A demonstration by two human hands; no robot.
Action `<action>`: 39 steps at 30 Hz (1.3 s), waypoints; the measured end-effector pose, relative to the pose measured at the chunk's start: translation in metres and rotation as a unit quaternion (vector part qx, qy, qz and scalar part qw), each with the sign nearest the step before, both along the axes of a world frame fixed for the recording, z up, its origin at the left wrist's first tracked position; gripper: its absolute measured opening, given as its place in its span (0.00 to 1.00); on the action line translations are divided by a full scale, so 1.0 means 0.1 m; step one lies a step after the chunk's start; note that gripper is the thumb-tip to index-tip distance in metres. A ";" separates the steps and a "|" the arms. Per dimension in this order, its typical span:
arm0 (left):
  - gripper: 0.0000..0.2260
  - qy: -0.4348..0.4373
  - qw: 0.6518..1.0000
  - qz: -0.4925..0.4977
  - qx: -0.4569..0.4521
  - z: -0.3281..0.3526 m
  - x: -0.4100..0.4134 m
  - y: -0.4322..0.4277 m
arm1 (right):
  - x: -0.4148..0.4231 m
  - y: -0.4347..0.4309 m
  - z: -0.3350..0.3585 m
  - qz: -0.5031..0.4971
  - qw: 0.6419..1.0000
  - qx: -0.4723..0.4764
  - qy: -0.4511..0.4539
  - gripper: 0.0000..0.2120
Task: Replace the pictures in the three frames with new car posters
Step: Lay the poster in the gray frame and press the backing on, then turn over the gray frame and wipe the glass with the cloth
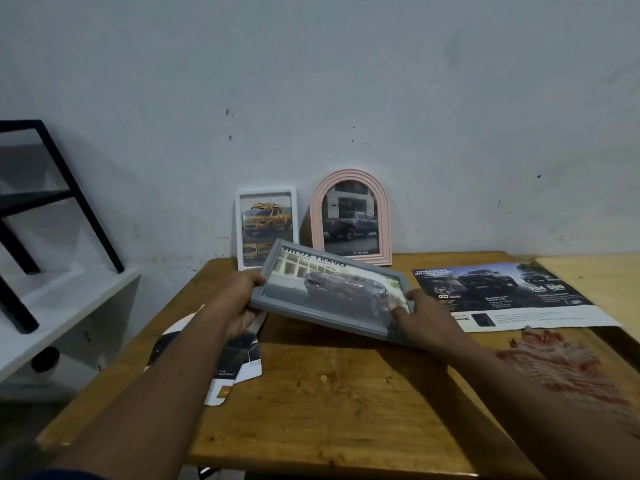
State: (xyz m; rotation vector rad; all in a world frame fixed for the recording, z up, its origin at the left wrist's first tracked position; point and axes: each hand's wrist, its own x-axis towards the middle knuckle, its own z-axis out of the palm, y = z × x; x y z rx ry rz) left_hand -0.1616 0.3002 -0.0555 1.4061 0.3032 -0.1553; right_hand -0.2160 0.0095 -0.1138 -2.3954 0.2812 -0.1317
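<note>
A grey rectangular frame (pixel 332 292) with a dark car picture is held tilted above the wooden table (pixel 346 393). My left hand (pixel 239 303) grips its left end and my right hand (pixel 426 317) grips its right end, thumb on the front. Against the wall stand a white frame (pixel 266 226) with a yellow pickup picture and a pink arched frame (pixel 351 218) with a dark pickup picture. A car poster sheet (pixel 509 296) lies flat on the right of the table. Cut poster pieces (pixel 235 362) lie under my left arm.
A red and white cloth (pixel 568 368) lies at the table's right edge. A lighter wooden surface (pixel 595 278) adjoins at the far right. To the left stand a white shelf unit (pixel 52 306) and a black metal rack (pixel 52 195).
</note>
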 end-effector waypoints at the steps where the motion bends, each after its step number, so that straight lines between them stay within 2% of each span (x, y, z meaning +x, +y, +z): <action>1: 0.11 0.009 1.000 0.007 -0.027 -0.08 -0.04 -0.01 | -0.01 0.01 -0.01 -0.005 1.000 0.017 -0.014 0.26; 4: 0.12 0.020 0.994 0.024 -0.108 -0.29 -0.08 -0.03 | -0.04 -0.04 0.02 -0.036 0.996 0.061 -0.055 0.24; 9: 0.15 0.040 0.993 0.013 -0.107 -0.46 -0.11 -0.12 | -0.11 -0.20 0.07 -0.057 0.992 0.055 -0.095 0.20; 11: 0.15 0.043 0.998 -0.002 -0.041 -0.50 -0.12 -0.21 | -0.16 -0.26 0.04 -0.068 0.992 0.047 -0.096 0.20; 13: 0.18 0.030 0.991 -0.033 0.124 -0.58 -0.11 -0.30 | -0.21 -0.32 -0.02 -0.080 0.992 0.026 -0.094 0.19; 14: 0.18 0.005 0.974 -0.055 0.218 -0.63 -0.12 -0.35 | -0.24 -0.35 -0.05 -0.086 0.992 0.014 -0.090 0.18; 16: 0.17 -0.068 0.917 -0.091 0.382 -0.73 -0.18 -0.41 | -0.29 -0.39 -0.11 -0.093 0.993 -0.011 -0.073 0.18; 17: 0.21 -0.105 0.886 -0.094 0.442 -0.80 -0.18 -0.42 | -0.30 -0.41 -0.14 -0.097 0.993 -0.027 -0.065 0.18; 19: 0.29 -0.142 0.829 -0.093 0.532 -0.91 -0.15 -0.44 | -0.31 -0.43 -0.20 -0.099 0.991 -0.072 -0.048 0.20; 23: 0.34 -0.170 0.723 -0.111 0.661 -1.01 -0.21 -0.53 | -0.35 -0.39 -0.32 -0.057 0.983 -0.177 -0.010 0.23; 27: 0.40 -0.174 0.689 -0.172 0.682 -1.08 -0.31 -0.63 | -0.39 -0.39 -0.39 -0.041 0.977 -0.207 -0.027 0.23; 30: 0.41 -0.193 0.664 -0.182 0.699 -1.06 -0.33 -0.67 | -0.42 -0.43 -0.36 -0.026 0.979 -0.203 -0.014 0.24; 35: 0.41 -0.219 0.661 -0.224 0.682 -1.01 -0.37 -0.97 | -0.53 -0.62 -0.17 -0.037 0.980 -0.193 -0.008 0.24; 39: 0.39 -0.248 0.643 -0.270 0.673 -1.00 -0.50 -1.47 | -0.73 -0.90 -0.07 -0.068 0.978 -0.198 0.012 0.25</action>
